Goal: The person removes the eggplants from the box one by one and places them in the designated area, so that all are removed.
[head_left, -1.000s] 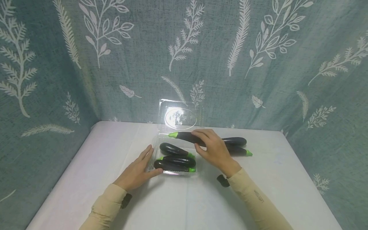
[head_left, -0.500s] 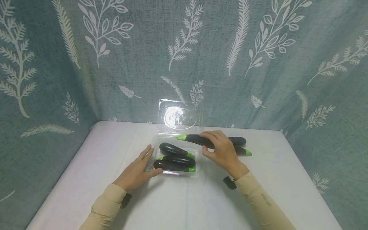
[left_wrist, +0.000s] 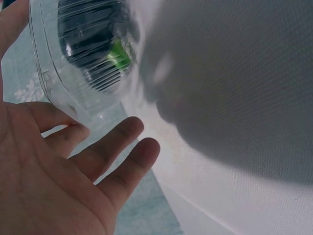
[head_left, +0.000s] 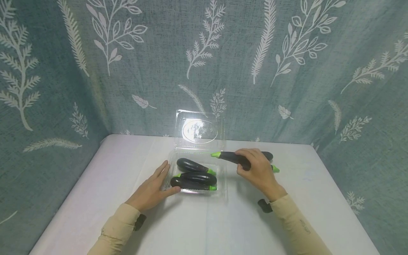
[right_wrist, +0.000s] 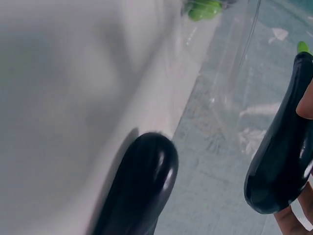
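Observation:
My right hand (head_left: 259, 170) pinches a dark eggplant (head_left: 230, 157) between thumb and fingers, its green stem end pointing left over the right part of a clear plastic clamshell box (head_left: 225, 184). In the right wrist view the held eggplant (right_wrist: 279, 161) hangs tilted, apart from another eggplant (right_wrist: 142, 186) on the table. Three eggplants (head_left: 201, 178) lie side by side in the box. Resting at the box's left front corner, my left hand (head_left: 153, 189) has its fingers extended along the side and its thumb at the front rim; the left wrist view shows loosely spread fingers (left_wrist: 134, 161).
The box's transparent lid (head_left: 200, 131) stands raised at the back, against a leaf-patterned curtain (head_left: 159, 71). Behind my right hand lie two more eggplants, mostly hidden; one rounded end (head_left: 268, 156) and one green stem end (head_left: 275, 169) show. A white cloth (head_left: 191, 226) covers the table.
My right hand has moved right and slightly toward me with the eggplant, taking its green end away from the box's back left. My left hand has stayed in place.

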Available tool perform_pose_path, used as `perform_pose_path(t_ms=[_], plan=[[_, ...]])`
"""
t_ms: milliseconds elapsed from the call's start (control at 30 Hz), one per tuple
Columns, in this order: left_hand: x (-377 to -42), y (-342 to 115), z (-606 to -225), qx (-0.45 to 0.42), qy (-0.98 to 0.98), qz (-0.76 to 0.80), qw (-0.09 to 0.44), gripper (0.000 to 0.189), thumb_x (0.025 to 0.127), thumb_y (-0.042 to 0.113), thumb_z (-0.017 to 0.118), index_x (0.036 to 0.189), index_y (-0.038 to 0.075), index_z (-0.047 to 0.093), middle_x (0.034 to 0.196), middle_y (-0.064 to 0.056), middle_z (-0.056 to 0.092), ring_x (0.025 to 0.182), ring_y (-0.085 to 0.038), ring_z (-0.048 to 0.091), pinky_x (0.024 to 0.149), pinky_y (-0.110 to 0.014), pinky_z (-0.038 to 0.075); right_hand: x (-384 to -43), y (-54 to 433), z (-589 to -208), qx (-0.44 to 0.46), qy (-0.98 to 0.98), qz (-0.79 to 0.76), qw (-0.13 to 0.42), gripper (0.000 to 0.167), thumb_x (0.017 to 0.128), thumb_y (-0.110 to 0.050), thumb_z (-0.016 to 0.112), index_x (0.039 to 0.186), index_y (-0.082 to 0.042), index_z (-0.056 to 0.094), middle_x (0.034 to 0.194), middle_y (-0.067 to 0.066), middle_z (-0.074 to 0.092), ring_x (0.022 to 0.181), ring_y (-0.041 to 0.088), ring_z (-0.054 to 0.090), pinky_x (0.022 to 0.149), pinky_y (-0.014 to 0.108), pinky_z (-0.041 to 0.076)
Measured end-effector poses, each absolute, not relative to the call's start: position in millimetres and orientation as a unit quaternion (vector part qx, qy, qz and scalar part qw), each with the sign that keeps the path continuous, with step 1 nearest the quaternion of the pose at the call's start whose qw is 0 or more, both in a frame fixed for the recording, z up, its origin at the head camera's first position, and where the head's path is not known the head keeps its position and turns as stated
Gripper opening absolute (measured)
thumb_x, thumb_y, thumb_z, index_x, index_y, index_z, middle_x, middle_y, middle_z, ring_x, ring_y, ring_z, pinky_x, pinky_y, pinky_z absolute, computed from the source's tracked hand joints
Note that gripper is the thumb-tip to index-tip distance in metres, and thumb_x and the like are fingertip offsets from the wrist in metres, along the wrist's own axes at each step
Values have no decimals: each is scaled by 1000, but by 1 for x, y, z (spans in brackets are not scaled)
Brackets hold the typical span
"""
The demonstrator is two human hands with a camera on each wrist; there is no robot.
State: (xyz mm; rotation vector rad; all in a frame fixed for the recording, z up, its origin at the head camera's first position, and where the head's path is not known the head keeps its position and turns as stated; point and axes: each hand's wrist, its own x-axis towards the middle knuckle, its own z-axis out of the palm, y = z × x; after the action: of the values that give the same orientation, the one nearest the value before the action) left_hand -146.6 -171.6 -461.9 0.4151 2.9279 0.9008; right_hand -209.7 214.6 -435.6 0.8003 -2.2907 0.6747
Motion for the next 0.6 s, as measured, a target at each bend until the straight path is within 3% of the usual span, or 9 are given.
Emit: perform_pose_path(t_ms=[600], plan=[[-147,-173,-463,135,947,291,25,103,91,66,62,162,6,20,170,-8,13,145,-44,32,114,-62,32,-207,260,-444,276,-880,231,308,42,75,-11,76,117,-11,72,119,3,70,110,26,61,97,40,49]])
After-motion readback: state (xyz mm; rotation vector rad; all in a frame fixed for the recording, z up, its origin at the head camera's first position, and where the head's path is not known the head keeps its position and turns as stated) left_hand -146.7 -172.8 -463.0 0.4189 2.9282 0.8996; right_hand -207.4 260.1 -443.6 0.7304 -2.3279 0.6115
